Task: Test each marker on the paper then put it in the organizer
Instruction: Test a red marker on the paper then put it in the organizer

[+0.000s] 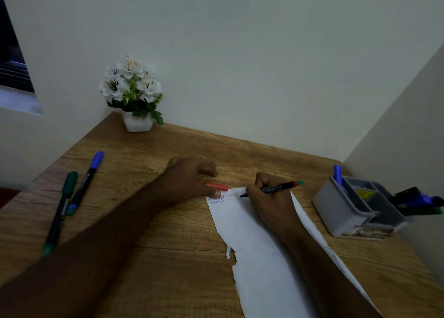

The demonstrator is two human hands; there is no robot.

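Right hand (269,197) is gripping the red marker (276,188), tip writing on the paper (264,269); left hand (192,180) is pressing the paper's corner flat, red cap (216,186) tucked beneath. Organizer (346,209) is waiting right of the paper, two markers (72,197) lying far left.

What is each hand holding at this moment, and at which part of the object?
The right hand grips a black marker near its writing tip, which is on the paper. The left hand holds nothing; its fingers press the paper's corner beside a red cap.
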